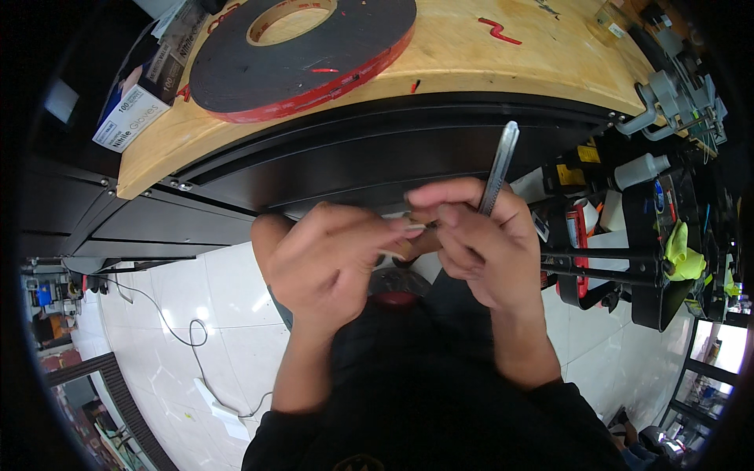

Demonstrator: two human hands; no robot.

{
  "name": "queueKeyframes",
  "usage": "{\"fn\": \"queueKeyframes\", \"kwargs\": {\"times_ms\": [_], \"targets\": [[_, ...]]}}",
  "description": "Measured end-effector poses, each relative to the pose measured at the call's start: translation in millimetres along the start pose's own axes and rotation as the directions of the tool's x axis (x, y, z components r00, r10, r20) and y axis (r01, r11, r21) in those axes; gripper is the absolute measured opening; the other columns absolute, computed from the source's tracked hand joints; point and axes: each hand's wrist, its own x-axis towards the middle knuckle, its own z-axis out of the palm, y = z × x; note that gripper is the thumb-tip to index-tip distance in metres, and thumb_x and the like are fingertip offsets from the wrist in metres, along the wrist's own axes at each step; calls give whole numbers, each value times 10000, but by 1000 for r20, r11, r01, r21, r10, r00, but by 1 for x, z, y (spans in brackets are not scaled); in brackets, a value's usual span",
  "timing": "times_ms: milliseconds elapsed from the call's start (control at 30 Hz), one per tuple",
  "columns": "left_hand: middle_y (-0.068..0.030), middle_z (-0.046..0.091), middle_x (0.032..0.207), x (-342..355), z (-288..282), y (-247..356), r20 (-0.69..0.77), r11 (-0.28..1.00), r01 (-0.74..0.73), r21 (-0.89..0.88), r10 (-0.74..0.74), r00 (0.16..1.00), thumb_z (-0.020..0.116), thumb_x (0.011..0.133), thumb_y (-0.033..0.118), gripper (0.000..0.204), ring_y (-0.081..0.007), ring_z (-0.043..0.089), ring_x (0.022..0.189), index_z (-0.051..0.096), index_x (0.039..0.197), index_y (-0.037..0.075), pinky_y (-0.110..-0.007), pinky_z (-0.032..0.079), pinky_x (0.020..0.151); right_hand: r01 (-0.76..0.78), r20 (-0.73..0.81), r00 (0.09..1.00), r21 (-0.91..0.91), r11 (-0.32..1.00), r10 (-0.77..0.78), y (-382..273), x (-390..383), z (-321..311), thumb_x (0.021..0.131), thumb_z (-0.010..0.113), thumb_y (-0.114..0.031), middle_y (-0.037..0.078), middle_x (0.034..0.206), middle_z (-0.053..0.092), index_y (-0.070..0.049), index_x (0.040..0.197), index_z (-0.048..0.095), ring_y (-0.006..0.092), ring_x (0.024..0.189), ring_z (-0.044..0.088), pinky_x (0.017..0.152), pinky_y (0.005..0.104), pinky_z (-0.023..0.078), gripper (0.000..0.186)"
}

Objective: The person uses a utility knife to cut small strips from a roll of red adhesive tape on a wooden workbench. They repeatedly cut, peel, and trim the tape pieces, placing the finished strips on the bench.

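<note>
Before a wooden bench (pixel 565 59), the left hand (pixel 318 263) pinches a small pale piece (pixel 415 227), too tiny to identify, near the fingertips of the right hand (pixel 491 243), which holds a silver rod (pixel 499 166), best angled clear, with a tape roll (pixel 369 47) beyond.

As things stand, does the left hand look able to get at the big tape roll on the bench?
Probably yes: the tape roll lies near the wooden bench's front edge, with nothing visibly blocking the left hand, though its fingers seem to pinch a small pale piece.
</note>
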Motion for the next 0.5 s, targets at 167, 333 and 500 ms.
{"fn": "queueKeyframes", "kwargs": {"times_ms": [167, 333, 500], "targets": [[-32, 675, 936, -3, -5, -7, 101, 926, -326, 193, 311, 945, 848, 640, 115, 315, -106, 584, 668, 808, 944, 187, -214, 446, 538, -121, 42, 992, 30, 992, 119, -2, -1, -10, 982, 664, -101, -22, 678, 610, 25, 1034, 707, -7, 520, 426, 442, 179, 251, 143], [-87, 682, 992, -5, -6, -12, 67, 965, -225, 132, 218, 974, 826, 763, 114, 282, -115, 611, 712, 784, 1042, 129, -209, 459, 568, 30, 9, 1000, -182, 983, -29, -11, -1, 2, 938, 712, -56, 12, 781, 655, 27, 955, 704, 11, 619, 514, 514, 182, 353, 85], [-143, 686, 1013, -19, -13, -6, 106, 878, 362, -312, -347, 932, 643, 999, 235, 343, -156, 659, 820, 670, 1188, -50, -228, 500, 670, 210, 54, 977, -424, 881, -206, -5, -2, -1, 914, 712, 13, 35, 862, 681, 34, 928, 697, 24, 699, 558, 584, 190, 405, 30]]}}
